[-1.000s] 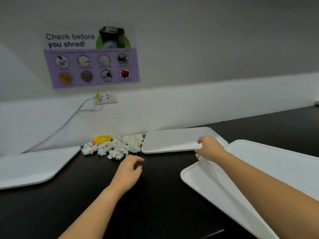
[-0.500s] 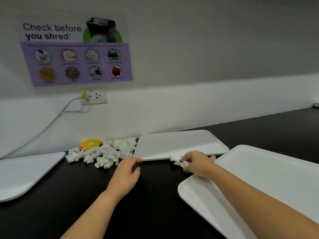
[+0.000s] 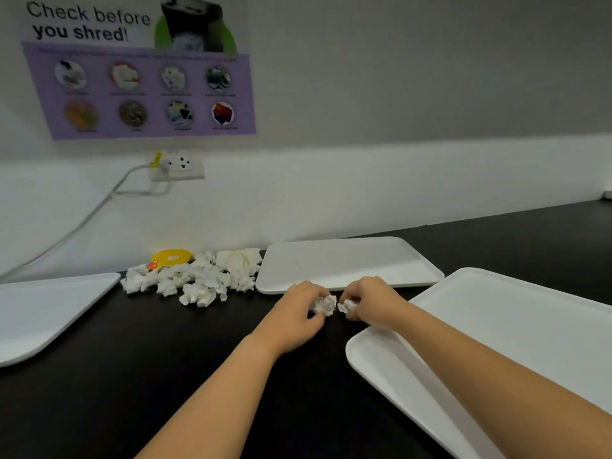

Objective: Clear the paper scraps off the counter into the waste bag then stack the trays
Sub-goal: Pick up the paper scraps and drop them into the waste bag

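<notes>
Both hands meet on the black counter just in front of the middle white tray (image 3: 347,263). My left hand (image 3: 294,313) grips a crumpled white paper scrap (image 3: 323,305). My right hand (image 3: 371,301) pinches another small scrap (image 3: 347,306) beside it. A pile of crumpled white paper scraps (image 3: 195,279) lies against the wall to the left of that tray. A second white tray (image 3: 516,342) sits under my right forearm, at the right. A third white tray (image 3: 43,313) lies at the far left. No waste bag is in view.
A yellow object (image 3: 172,256) sits behind the scrap pile by the wall. A wall socket (image 3: 180,164) with a white cable (image 3: 82,223) hangs above the pile, under a purple shredder poster (image 3: 139,71). Bare black counter (image 3: 132,376) stretches toward me.
My right hand dragged scraps leftward off the right tray's corner onto the counter. My left hand moved right to meet it and closed on a scrap. The view shifted closer.
</notes>
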The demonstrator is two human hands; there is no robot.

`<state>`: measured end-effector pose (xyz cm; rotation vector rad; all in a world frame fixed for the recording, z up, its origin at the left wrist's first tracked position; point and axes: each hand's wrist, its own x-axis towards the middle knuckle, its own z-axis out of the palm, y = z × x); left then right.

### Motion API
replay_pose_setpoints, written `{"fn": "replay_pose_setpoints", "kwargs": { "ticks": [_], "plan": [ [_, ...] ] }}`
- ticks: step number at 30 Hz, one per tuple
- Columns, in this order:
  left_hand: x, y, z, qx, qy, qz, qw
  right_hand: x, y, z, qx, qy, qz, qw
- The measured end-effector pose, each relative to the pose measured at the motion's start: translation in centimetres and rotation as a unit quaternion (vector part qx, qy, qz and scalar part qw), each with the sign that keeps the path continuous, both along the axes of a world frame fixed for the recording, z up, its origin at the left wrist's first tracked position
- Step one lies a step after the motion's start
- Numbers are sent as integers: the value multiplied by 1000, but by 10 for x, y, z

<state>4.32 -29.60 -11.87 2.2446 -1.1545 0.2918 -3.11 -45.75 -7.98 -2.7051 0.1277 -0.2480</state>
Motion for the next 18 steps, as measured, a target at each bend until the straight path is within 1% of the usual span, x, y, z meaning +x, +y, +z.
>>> {"fn": "replay_pose_setpoints", "kwargs": {
  "ticks": [4,9,14,18],
  "plan": [
    [-8,16,1,-28,22,26,999,-1,12,2,-57,7,-2,998],
    [-23,53,4,-65,56,90,992,-13,39,3,-62,-9,21,998],
    [-53,96,9,-133,88,169,973,-30,77,10,-28,-45,51,997],
    [-86,135,10,-182,110,206,955,-48,118,12,14,-59,85,995]
  ]
}}
